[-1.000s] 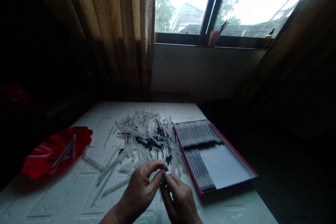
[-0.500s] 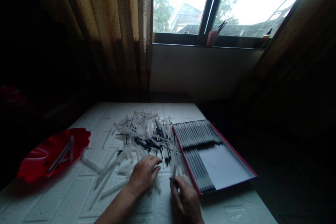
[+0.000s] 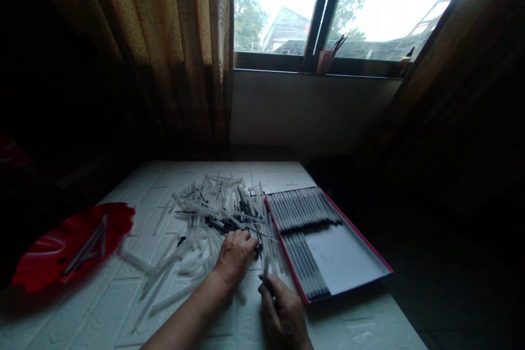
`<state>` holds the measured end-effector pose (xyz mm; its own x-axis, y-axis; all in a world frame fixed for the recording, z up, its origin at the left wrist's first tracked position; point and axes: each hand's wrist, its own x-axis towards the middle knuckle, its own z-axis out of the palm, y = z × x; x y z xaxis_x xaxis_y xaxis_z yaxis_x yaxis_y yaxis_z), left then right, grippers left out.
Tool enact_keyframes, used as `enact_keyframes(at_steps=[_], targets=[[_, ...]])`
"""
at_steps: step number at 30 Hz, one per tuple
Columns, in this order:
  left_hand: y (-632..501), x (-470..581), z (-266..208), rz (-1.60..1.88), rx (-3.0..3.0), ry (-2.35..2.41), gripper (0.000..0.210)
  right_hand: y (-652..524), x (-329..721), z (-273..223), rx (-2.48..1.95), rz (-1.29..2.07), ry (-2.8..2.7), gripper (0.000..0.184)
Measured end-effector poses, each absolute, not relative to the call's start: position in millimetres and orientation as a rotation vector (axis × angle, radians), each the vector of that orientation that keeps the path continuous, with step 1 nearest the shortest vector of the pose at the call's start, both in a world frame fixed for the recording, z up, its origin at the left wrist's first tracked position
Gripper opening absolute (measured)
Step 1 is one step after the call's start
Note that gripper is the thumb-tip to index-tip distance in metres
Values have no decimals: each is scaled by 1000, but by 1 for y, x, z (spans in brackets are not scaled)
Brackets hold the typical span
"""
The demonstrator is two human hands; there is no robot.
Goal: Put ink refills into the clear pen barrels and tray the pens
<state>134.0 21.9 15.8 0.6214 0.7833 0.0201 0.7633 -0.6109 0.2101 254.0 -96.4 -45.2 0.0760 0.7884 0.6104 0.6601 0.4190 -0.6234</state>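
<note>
My left hand (image 3: 237, 254) reaches over the near edge of a pile of loose pen parts, fingers curled down at some small black pieces (image 3: 258, 250). What lies between its fingertips is hidden. Closed in a pinch, my right hand (image 3: 283, 306) holds a clear pen barrel (image 3: 266, 267) upright. Clear barrels and caps (image 3: 200, 246) lie scattered to the left, with black refills (image 3: 246, 205) among them. Beside my right hand is a shallow red-edged box (image 3: 356, 224); rows of pens with black ends (image 3: 303, 208) fill its far part and near left side.
A red scalloped dish (image 3: 41, 251) holding a few clear pieces sits at the left of the white brick-patterned table (image 3: 102, 306). On the windowsill stand a pink cup (image 3: 325, 61) with thin sticks and a small bottle (image 3: 405, 61). Curtains (image 3: 180, 38) hang either side of the window.
My left hand has moved forward to the small black pieces, its fingers curling in. My right hand still holds the barrel upright. The whole view has shifted slightly.
</note>
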Motion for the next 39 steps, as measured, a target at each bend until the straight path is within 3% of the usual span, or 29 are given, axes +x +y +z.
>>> enact_keyframes(at_steps=[15,18,22,33,39], targets=[[-13,91,18,614,2114,1145,11,-103,251,-45,-1308,246,-1626,27],[-25,71,1,810,1411,1031,36,-106,243,-46,-1284,322,-1628,30],[-36,52,-20,907,1058,1029,62,-109,230,-52,-1253,350,-1689,31],[-48,29,-10,889,1077,1123,60,-114,215,-59,-1175,263,-1881,26],[-46,21,-11,913,1185,1074,49,-114,215,-51,-1192,230,-2011,25]])
